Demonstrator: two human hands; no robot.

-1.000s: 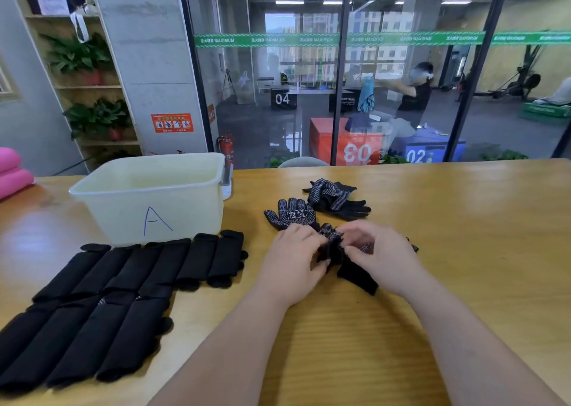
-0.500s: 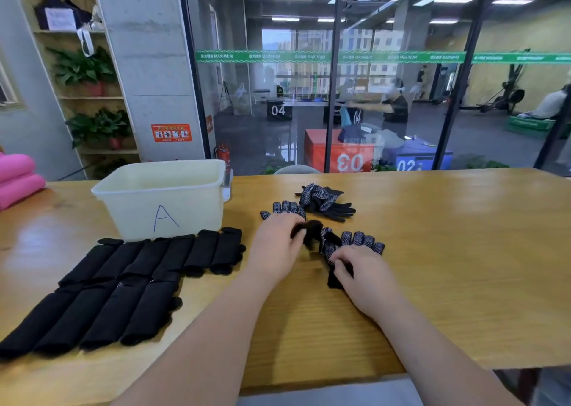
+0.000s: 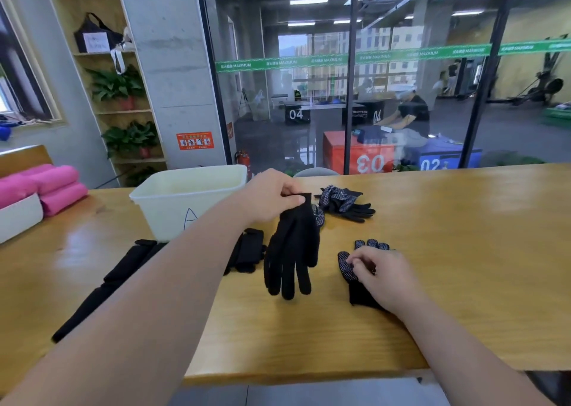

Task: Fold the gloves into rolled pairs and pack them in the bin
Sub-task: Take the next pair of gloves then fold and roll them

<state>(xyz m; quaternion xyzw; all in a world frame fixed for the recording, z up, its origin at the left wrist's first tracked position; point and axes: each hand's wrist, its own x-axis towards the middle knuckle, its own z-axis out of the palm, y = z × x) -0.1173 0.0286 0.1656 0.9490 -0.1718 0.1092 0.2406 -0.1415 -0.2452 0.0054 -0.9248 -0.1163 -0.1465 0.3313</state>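
Observation:
My left hand (image 3: 273, 200) pinches the cuff of a black glove (image 3: 292, 251) and holds it up, fingers hanging down above the wooden table (image 3: 463, 251). My right hand (image 3: 381, 277) rests with curled fingers on a dotted black glove (image 3: 358, 269) lying flat, its fingertips showing beyond my knuckles. Behind them lies a crumpled pair of dotted gloves (image 3: 343, 203). The white bin (image 3: 185, 198), marked with a letter, stands at the back left. Rows of black rolled gloves (image 3: 123, 269) lie in front of it, partly hidden by my left forearm.
Pink rolls (image 3: 52, 186) and a white tray (image 3: 18, 217) sit at the far left. A glass wall runs behind the table. The table's near edge (image 3: 309, 371) crosses below my forearms.
My left hand has lifted one black glove off the table by its cuff. My right hand stays on the other glove. The camera has tilted up and back.

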